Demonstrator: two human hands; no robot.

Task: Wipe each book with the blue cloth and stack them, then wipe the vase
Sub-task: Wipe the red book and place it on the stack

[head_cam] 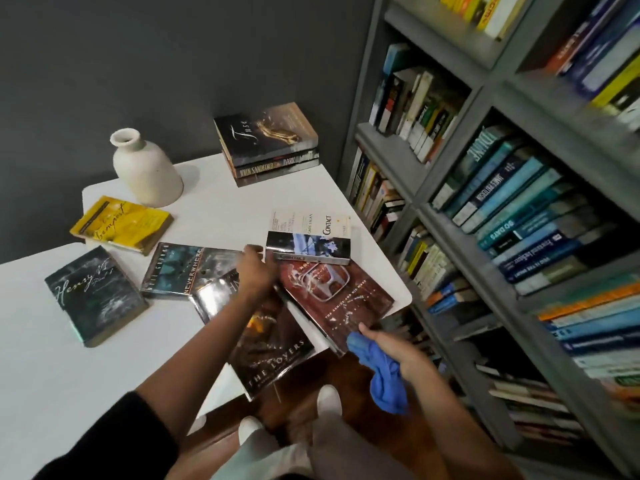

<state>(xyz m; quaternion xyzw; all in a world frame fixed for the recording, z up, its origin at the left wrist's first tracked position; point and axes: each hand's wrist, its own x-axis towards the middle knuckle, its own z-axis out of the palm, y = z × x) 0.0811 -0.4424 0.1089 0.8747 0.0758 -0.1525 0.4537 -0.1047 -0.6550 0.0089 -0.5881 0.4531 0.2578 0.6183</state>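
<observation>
Our feet (329, 400), in white, stand on the wood floor (349, 375), and a black sleeve (104, 441) covers our left arm. Our right hand (391, 344) grips the cloth (384, 379), which hangs bunched below the fist, off the table (214, 202). Its thumb touches the near corner of the red book (339, 299).

That book lies slanted over Lovers (273, 344) and juts past the table's right edge. Lovers itself overhangs the near edge. Our left hand (254, 271) sits at the red book's far left corner, just beside Contact (311, 244). Its back is turned to us and blurred, so we cannot tell whether the fingers pinch the book or only rest on it. Contact lies partly on the red book's far end.

Under our left forearm a dark book (214, 296) overlaps Neverwhere (173, 271). Left of these lies Henry VI (93, 296), and beyond it the yellow book (121, 225).

We see the vase (145, 168) upright near the far edge, just behind the yellow book. Well to its right, against the wall, stands the stack (270, 147) of three books. A full shelf (485, 202) fills the right side.
</observation>
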